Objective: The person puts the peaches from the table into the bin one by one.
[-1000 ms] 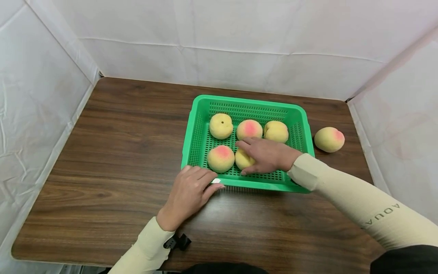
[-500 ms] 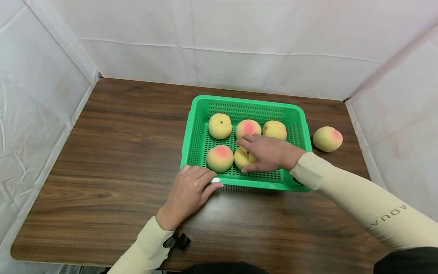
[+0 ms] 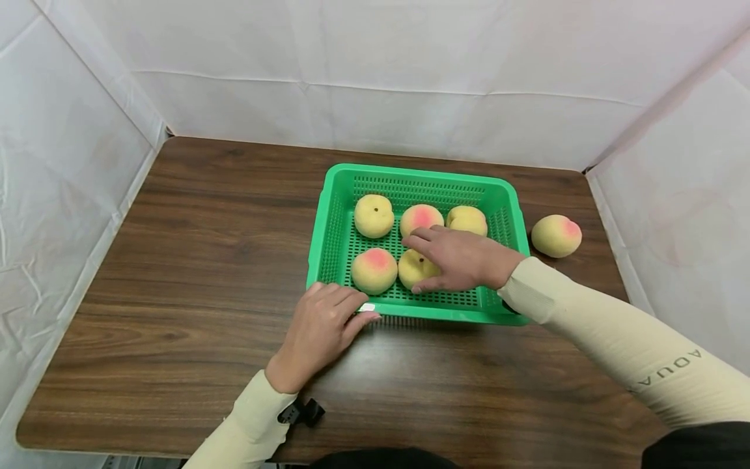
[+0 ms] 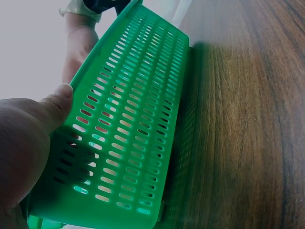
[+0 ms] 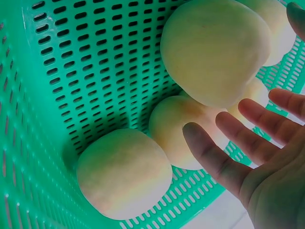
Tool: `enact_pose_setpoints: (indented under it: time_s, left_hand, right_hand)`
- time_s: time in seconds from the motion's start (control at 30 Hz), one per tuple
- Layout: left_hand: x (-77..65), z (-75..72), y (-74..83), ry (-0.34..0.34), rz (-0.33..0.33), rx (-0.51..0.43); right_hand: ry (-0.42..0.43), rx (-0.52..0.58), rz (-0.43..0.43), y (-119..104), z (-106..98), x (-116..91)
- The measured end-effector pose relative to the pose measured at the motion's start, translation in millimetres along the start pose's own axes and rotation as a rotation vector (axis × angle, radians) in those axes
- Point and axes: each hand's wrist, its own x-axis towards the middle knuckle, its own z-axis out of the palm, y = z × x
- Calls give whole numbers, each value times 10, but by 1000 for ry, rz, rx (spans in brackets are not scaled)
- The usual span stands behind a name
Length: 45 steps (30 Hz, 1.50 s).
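In the head view a green perforated basket (image 3: pixel 439 315) holds several peaches. My left hand (image 3: pixel 319 332) grips its near rim at the left corner; the thumb (image 4: pixel 59 100) presses outside, while the fingers go over the edge. My right hand (image 3: pixel 459 259) is inside the basket with fingers extended and spread. It partly covers a yellow peach (image 3: pixel 413 270) in the front row; whether it touches that fruit I cannot tell. Left of this one sits a pink-topped peach (image 3: pixel 375 270). Behind are a yellow peach (image 3: pixel 374 216), a pink-cheeked peach (image 3: pixel 420 218) and another yellow peach (image 3: pixel 467 220).
One more peach (image 3: pixel 556 236) lies on the brown wooden table (image 3: pixel 205 273), just right of the basket. White sheeting (image 3: pixel 387 117) encloses the table at the back and both sides.
The right hand has eased slightly back from the front yellow peach, so its stem hollow now shows. The left hand keeps its hold on the rim. The whole view has shifted a little.
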Motion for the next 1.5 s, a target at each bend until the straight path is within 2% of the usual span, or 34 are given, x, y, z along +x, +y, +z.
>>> enact_pose_setpoints:
  time_s: [1.0,1.23,1.5]
  left_hand:
    - [10,2,8,6,6,19]
    - [3,9,-1,7,7,15]
    - [6,17,-5,18,15,11]
  right_hand:
    - [-12,-23,25,-9,-100,-118]
    - [29,-32,33,33,-102,-168]
    - [26,-39,79,130,-144,-266]
